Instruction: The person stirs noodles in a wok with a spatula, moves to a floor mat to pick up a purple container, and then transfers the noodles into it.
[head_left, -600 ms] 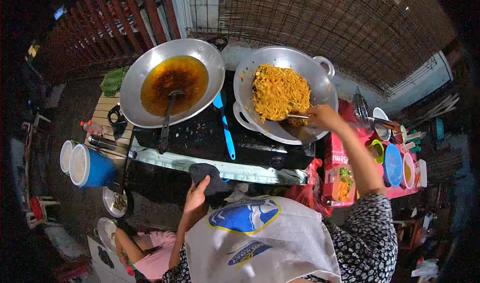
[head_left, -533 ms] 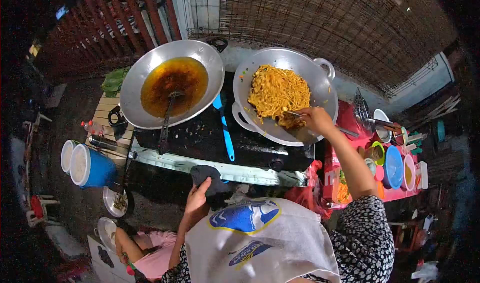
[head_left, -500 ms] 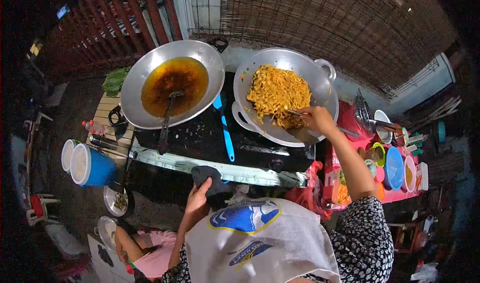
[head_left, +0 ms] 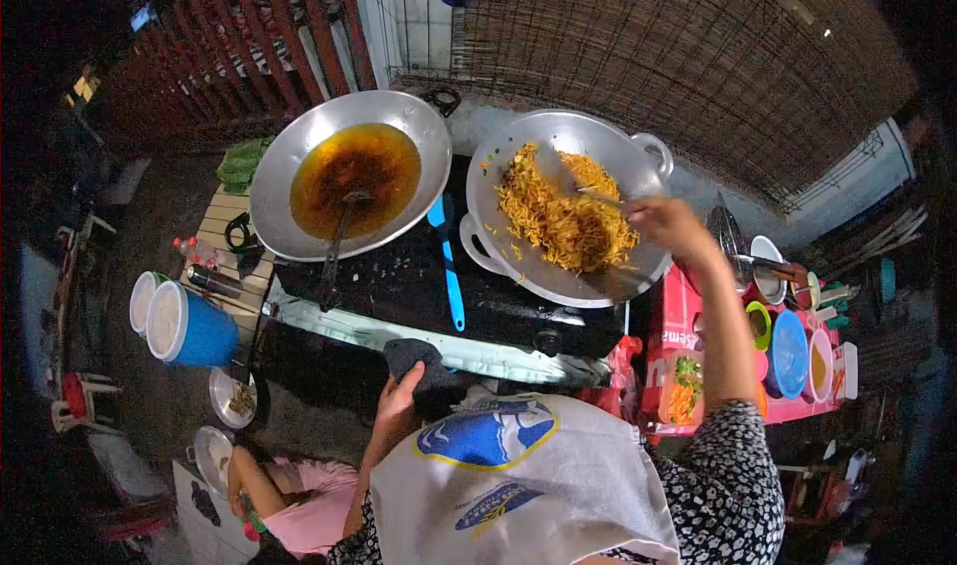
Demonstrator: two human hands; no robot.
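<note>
My right hand (head_left: 666,228) is closed around the handle of a metal spatula (head_left: 606,199), over the right wok (head_left: 508,134). Its blade end is smeared by motion among the fried noodles (head_left: 568,228). Near my body, in front of the stove, my left hand (head_left: 401,393) grips a folded dark grey cloth (head_left: 417,362). The left wok (head_left: 271,188) holds brown oil (head_left: 354,176), and a dark long-handled ladle (head_left: 339,238) rests in it. Between the two woks lies a blue spatula (head_left: 451,271) on the black stove top (head_left: 399,291).
At the right, a red-covered table (head_left: 683,316) bears a vegetable tray (head_left: 684,390), a blue bowl (head_left: 788,354) and a wire strainer (head_left: 726,228). Blue buckets (head_left: 204,331) stand at the left. Another person in pink (head_left: 314,505) sits low at the lower left.
My right hand has moved slightly up and right, and the spatula has swept through the noodles, parting the heap. My left hand still holds the cloth. The view has shifted a little.
</note>
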